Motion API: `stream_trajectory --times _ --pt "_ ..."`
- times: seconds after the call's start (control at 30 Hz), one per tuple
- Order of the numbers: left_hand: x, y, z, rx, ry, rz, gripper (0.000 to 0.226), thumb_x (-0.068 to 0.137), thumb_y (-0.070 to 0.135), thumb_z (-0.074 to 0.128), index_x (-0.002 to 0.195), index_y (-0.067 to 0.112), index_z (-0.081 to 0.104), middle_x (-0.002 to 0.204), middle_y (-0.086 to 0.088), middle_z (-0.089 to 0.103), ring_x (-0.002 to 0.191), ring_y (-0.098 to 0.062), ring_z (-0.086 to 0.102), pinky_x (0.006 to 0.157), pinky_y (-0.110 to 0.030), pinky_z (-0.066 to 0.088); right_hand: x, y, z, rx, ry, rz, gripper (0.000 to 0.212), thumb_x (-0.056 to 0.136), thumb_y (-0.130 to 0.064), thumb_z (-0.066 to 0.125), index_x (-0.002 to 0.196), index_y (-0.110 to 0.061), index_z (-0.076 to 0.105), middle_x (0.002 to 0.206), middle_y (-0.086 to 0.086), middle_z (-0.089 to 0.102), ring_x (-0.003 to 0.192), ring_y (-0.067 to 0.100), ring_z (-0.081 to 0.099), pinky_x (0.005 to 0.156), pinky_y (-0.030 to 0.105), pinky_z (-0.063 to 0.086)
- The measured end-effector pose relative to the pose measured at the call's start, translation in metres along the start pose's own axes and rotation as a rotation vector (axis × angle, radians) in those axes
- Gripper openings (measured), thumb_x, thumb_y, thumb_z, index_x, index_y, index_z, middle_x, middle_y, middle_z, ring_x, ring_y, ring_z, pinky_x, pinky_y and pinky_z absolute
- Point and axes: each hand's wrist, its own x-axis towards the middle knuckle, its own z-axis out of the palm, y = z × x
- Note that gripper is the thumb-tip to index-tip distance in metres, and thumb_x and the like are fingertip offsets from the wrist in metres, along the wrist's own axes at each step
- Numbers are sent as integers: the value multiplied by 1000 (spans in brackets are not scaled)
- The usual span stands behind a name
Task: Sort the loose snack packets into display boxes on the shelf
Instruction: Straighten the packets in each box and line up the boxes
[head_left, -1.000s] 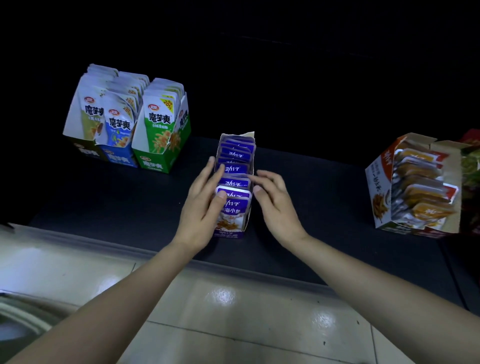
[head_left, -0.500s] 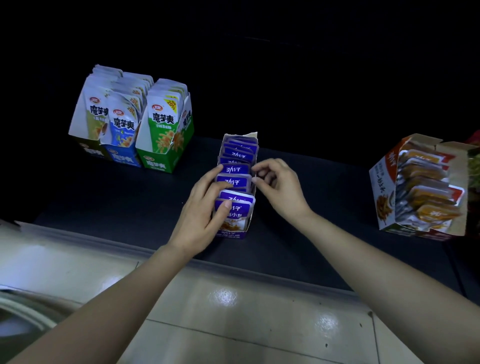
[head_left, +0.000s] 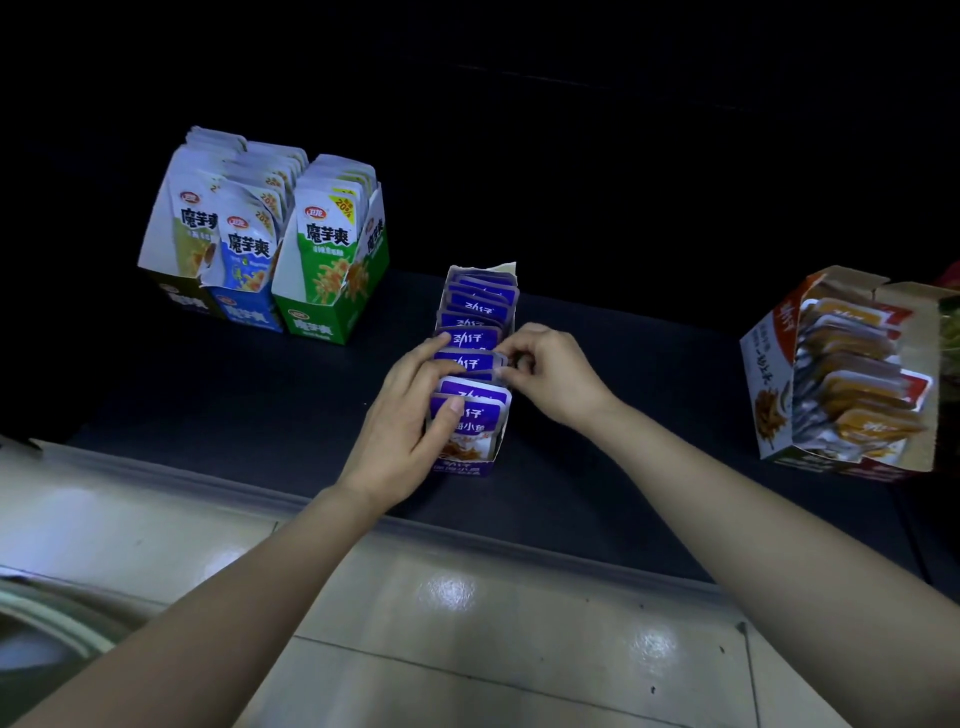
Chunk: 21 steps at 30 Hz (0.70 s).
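Note:
A narrow purple display box (head_left: 462, 466) stands on the dark shelf (head_left: 260, 395), filled with a row of purple snack packets (head_left: 480, 299). My left hand (head_left: 402, 421) rests against the box's left side, its thumb on the front packet and its fingers spread over the packets in the middle. My right hand (head_left: 550, 371) is at the box's right side, fingers curled and pinching the right edge of a middle packet.
Three display boxes of white packets, olive (head_left: 179, 299), blue (head_left: 244, 314) and green (head_left: 332, 319), stand at the back left. An orange and red box (head_left: 769, 395) of orange packets stands at the right. The shelf's front lip (head_left: 156, 473) runs above a tiled floor.
My right hand has moved from the front packets back to the middle of the row and its fingers have curled onto a packet's edge. My left hand has stayed on the box's left side.

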Motion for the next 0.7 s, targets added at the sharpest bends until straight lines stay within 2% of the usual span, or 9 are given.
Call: stream_trajectory --times 0.1,0.13,0.2,0.27,0.4,0.47,0.53,0.6,0.7 --pt "-1 1 0 0 8 8 45 99 43 40 129 13 53 154 6 31 144 -9 26 115 -30 30 0 -2 1 -21 46 -33 10 89 -16 68 99 -14 68 99 -3 68 82 9 64 74 31 56" --pt "0 2 -1 -1 10 16 44 99 42 40 129 13 53 156 5 28 147 -10 21 117 -29 27 0 -2 1 -33 95 -57 10 89 -17 68 99 -14 68 99 -2 69 84 9 65 75 32 57" --pt "1 5 0 16 8 34 42 99 39 41 129 13 53 160 5 20 150 -12 13 117 -26 22 -1 -6 -1 -43 216 -134 13 89 -16 68 102 -12 69 98 -2 68 82 8 62 72 23 53" --pt "3 7 1 25 8 40 40 99 39 41 129 15 53 162 5 14 150 -13 12 115 -28 25 -3 -10 -2 0 288 -207 15 88 -12 69 103 -10 70 93 -2 65 77 8 58 68 14 47" --pt "2 8 0 -51 6 -6 43 99 43 40 129 15 52 157 10 19 139 -1 31 102 -27 42 -8 -6 3 239 103 -83 23 88 -3 67 103 -20 69 95 -1 65 78 7 58 73 16 51" --pt "2 7 -1 -34 -7 -9 45 99 45 39 129 13 52 154 9 25 141 -2 29 104 -24 40 -9 -4 0 352 22 -10 25 90 -3 65 103 -24 67 99 2 68 88 17 63 79 25 56" --pt "2 6 -1 -17 -16 -7 47 99 46 38 128 12 52 152 7 28 144 -2 25 105 -16 34 -7 -3 -5 449 -6 19 21 90 -4 65 106 -18 68 103 5 69 99 19 66 82 30 58" --pt "3 6 -1 -9 -23 -1 47 99 45 38 129 12 51 153 8 28 144 -3 24 106 -12 31 -4 -4 -12 547 -2 55 19 91 -7 64 108 -13 68 106 6 70 106 15 65 78 26 58" --pt "3 5 -2 1 -16 0 46 99 45 38 128 12 51 157 9 23 143 -4 28 107 -22 36 0 -9 -10 576 33 85 14 92 -9 63 104 -14 68 102 1 71 100 5 66 69 17 54"
